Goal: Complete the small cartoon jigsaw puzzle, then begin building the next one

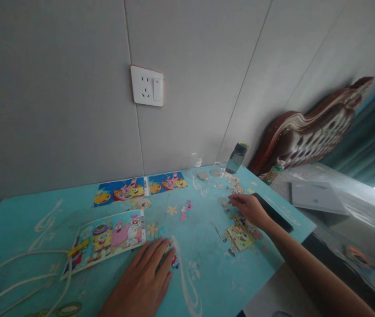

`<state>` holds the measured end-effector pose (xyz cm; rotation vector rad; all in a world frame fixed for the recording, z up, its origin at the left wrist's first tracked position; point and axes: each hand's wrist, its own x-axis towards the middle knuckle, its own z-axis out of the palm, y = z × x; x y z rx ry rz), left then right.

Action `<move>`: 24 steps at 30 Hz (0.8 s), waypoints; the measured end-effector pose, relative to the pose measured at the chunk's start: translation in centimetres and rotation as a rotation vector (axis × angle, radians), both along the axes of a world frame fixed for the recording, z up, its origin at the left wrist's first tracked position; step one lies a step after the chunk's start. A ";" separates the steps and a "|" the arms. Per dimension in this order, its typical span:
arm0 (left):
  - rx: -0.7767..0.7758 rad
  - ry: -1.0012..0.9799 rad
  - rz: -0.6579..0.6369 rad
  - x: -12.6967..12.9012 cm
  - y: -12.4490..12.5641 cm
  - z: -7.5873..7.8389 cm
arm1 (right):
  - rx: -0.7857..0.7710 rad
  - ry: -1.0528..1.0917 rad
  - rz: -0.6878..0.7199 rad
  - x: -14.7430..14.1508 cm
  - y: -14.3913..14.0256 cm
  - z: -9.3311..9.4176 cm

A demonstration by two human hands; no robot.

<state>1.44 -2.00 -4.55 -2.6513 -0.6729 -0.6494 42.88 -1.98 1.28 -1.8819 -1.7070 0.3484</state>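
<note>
The tabletop point(207, 237) is turquoise, patterned with white swirls and beige flowers. A cartoon sheet point(119, 235) mixes yellow and pink figures on a pale ground, while the two cards point(121, 190) go deep blue with yellow and pink (the same cheerful palette, only darker behind). Small stickers point(186, 209) show pink and blue. The phone-like slab point(273, 212) is black, the cable point(35, 252) white, the bottle point(236, 159) dark with a lime-green ring, and the headboard point(313, 125) reddish-brown with diamond tufting.

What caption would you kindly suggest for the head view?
Left hand over a white-patterned turquoise table, right hand beside small, colourful cartoon pieces.
</note>
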 end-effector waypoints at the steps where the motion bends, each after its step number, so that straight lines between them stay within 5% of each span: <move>1: -0.005 0.005 0.005 0.0 0.0 0.0 | 0.002 0.005 0.006 -0.1 0.0 0.1; 7: -0.060 0.039 0.023 0.2 -0.6 0.8 | -0.018 0.057 0.161 -5.9 -0.3 0.6; 13: -0.158 0.083 0.078 0.6 -1.4 1.5 | -0.018 0.032 0.608 -15.4 1.0 0.0; 24: -0.165 0.049 0.104 0.8 -1.7 2.2 | 0.086 0.033 0.526 -18.5 3.1 -2.5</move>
